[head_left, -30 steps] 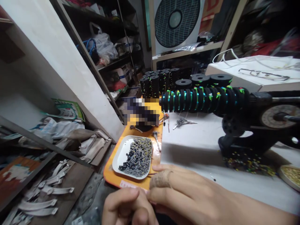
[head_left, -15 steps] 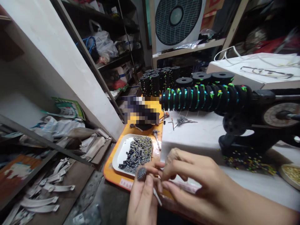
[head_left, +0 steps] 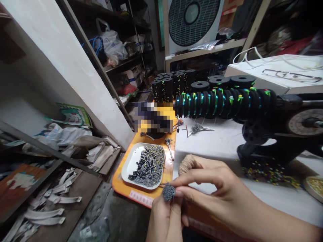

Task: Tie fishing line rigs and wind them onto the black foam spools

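Observation:
My left hand is closed around a bundle of thin pieces with grey round ends, the ends facing up. My right hand meets it from the right, thumb and forefinger pinched at the bundle's edge. Whatever is between those fingertips is too small to make out. A beige ribbed cover wraps one finger of the right hand. Just beyond the left hand, a white tray holds many small black and grey pieces, some with yellow ends. It rests on an orange table.
A machine on the right carries a black grooved roller with green and blue threads. Small bundles lie on the white surface. Loose coloured bits are under the machine. Black cylinders stand behind, before a fan.
My left hand has moved right and turned the bundle's ends toward the camera. My right fingertips have closed in on the bundle. The tray and machine stay put.

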### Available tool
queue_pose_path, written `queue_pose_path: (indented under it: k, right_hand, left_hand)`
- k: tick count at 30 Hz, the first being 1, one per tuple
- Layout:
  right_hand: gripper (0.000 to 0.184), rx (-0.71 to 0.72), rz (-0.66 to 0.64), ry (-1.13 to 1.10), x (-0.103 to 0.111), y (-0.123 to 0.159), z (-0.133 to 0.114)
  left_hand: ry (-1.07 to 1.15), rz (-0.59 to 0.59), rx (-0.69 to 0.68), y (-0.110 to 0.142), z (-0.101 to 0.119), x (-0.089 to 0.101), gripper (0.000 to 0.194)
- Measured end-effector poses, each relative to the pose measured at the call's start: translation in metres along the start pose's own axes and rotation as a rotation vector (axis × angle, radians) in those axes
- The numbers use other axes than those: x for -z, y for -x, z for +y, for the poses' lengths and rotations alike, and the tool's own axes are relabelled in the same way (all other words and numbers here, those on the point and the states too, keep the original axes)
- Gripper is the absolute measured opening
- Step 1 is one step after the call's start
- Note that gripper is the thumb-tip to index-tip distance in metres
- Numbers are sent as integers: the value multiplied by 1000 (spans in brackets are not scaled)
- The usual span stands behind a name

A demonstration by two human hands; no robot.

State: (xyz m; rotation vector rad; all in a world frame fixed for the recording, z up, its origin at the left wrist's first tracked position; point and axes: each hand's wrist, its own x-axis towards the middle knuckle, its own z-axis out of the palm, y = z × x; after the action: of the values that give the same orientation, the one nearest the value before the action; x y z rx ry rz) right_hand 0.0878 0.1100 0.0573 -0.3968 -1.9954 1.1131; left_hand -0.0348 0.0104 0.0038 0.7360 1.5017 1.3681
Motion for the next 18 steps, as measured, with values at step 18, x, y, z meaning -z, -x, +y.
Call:
queue_pose_path:
  k: [18]
  right_hand:
    - [12,22,-82,222,9,-2,-1]
  left_hand:
    - [601,-34,-97,0,2,-1,31]
